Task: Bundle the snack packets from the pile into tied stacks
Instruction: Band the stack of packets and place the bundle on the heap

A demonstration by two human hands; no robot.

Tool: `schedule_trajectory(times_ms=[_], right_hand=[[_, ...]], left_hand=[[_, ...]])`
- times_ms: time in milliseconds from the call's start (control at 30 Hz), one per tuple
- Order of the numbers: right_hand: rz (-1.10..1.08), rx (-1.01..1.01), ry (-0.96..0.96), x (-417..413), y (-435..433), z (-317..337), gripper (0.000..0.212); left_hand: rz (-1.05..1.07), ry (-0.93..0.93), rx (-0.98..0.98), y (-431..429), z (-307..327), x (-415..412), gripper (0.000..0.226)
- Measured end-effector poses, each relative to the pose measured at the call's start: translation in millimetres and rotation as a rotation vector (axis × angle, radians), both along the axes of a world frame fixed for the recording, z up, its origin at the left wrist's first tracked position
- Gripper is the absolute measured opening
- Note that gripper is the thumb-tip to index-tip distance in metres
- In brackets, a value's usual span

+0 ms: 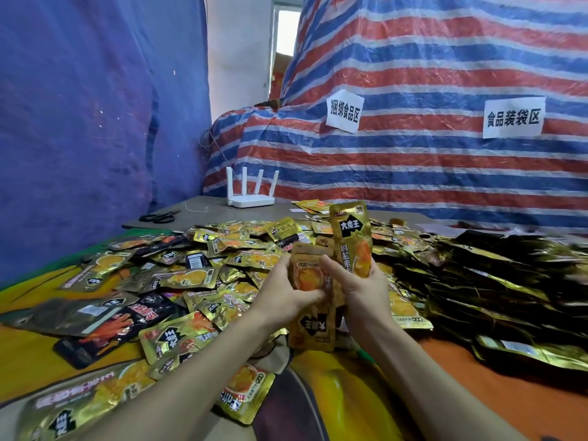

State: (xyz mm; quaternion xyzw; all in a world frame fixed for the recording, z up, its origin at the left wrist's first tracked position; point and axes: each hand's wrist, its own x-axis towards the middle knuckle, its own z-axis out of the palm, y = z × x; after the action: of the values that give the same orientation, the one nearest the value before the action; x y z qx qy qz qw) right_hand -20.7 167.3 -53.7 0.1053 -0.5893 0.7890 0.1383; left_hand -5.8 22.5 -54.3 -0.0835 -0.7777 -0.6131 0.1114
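A wide pile of gold snack packets (197, 268) covers the surface in front of me. My left hand (286, 291) grips a small stack of gold packets (313, 326) held upright, thumb across the front packet. My right hand (359, 288) holds a single gold packet (351, 237) upright, just right of and touching that stack. To the right lies a dark heap of packets (496, 281) stacked edge-on; I cannot tell whether they are tied.
Black scissors (159, 216) and a loose bit of string (197, 208) lie on the grey board (203, 218) at the back left, beside a white router (251, 195). A striped tarp (413, 138) with two paper labels rises behind. Blue cloth (79, 122) hangs on the left.
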Motion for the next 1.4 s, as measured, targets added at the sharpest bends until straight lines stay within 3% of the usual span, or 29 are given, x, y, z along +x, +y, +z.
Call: schedule_trajectory(times_ms=[133, 200, 300, 400, 500, 667, 800, 967, 1067, 1167, 1300, 1400], right_hand=[[0.049, -0.045, -0.070, 2.3, -6.1, -2.0, 0.075], [0.038, -0.016, -0.075, 3.7, -9.9, -2.2, 0.074], [-0.013, -0.023, -0.066, 4.9, -15.6, 1.5, 0.055], [-0.036, -0.121, -0.110, 4.9, -15.2, 9.4, 0.033], [-0.107, -0.275, -0.171, 4.2, -10.8, 12.4, 0.040], [-0.316, -0.433, -0.236, 3.5, 4.9, 13.0, 0.025], [-0.275, -0.196, -0.191, 4.0, 5.9, 7.8, 0.015], [-0.132, 0.162, -0.052, 10.2, -10.1, 6.7, 0.025], [-0.053, 0.168, -0.021, 16.3, -26.0, 5.2, 0.031], [-0.040, 0.147, -0.022, 16.6, -34.3, 0.1, 0.053], [-0.039, 0.147, -0.054, 16.2, -35.9, -1.1, 0.062], [-0.085, 0.149, -0.050, 16.8, -38.9, 0.5, 0.071]], left_hand=[[0.146, 0.073, -0.227, 5.8, -3.5, -1.4, 0.061], [0.131, 0.094, -0.258, 6.0, -2.8, 0.6, 0.063], [-0.038, 0.078, -0.140, 0.9, -1.5, 0.2, 0.055], [-0.070, 0.096, -0.129, -3.4, 1.6, -2.1, 0.041], [-0.031, 0.066, -0.043, -3.1, 2.4, -3.4, 0.040], [0.059, -0.017, 0.283, -10.8, 1.9, -5.7, 0.035], [-0.013, 0.003, 0.382, -11.8, -1.3, -1.6, 0.033], [-0.034, 0.037, 0.433, 5.6, -6.9, -0.5, 0.041], [-0.029, 0.113, 0.301, 12.9, -12.4, -0.4, 0.057], [-0.056, 0.102, 0.308, 15.1, -16.9, -1.2, 0.076], [-0.161, -0.010, 0.435, 12.9, -10.7, -0.3, 0.058], [-0.104, 0.053, 0.321, 10.2, -11.0, -1.7, 0.048]])
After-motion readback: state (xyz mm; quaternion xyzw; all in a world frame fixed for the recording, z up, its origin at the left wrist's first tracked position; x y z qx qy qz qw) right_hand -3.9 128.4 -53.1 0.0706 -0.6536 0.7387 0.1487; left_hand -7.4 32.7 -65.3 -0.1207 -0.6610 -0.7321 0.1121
